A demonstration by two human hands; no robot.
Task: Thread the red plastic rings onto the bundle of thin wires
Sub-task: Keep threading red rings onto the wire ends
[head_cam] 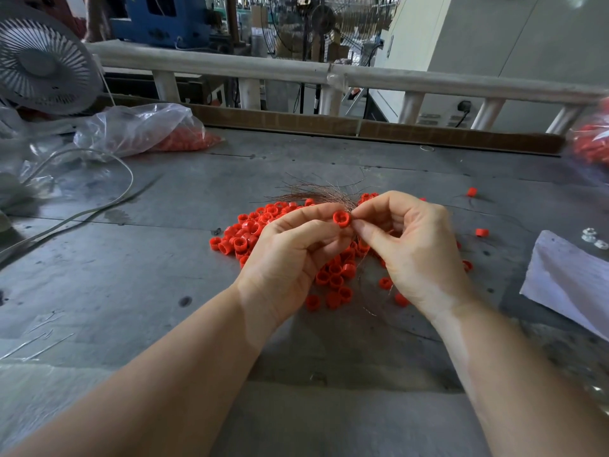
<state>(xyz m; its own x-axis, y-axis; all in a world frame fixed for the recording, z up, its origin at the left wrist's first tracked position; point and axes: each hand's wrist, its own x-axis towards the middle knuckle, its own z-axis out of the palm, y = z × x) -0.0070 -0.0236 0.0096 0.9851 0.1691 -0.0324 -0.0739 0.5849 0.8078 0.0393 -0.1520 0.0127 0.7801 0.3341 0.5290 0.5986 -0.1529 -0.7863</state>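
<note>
Left hand [290, 255] pinches one red ring [341, 219] between thumb and forefinger, hole facing the camera. Right hand [412, 245] pinches the wires [316, 194] at thumb and fingertip, touching the ring's right side; cannot tell if any strand is through the hole. Wires fan out up and left behind the hands, a few strands trailing down between the wrists. Under and behind both hands, a loose pile of rings [244, 235] on the grey worktop [131, 275], with strays near the right wrist and two further right [481, 232], one at far right [472, 191]. Clear bag [138, 130] at back left lies on its side, red rings in its right end. Second bag [590, 143] at the right edge, blurred, also red parts inside. Brown lip [329, 122] runs along the worktop's far edge, white railing [296, 72] behind it. Open worktop left of the pile and in front toward the camera. Left side: fan [43, 61], crumpled plastic, a grey cable [99, 206] looping across. Right side: white sheet [566, 278] near the right forearm, small metal nuts [593, 239] beside its top corner.
</note>
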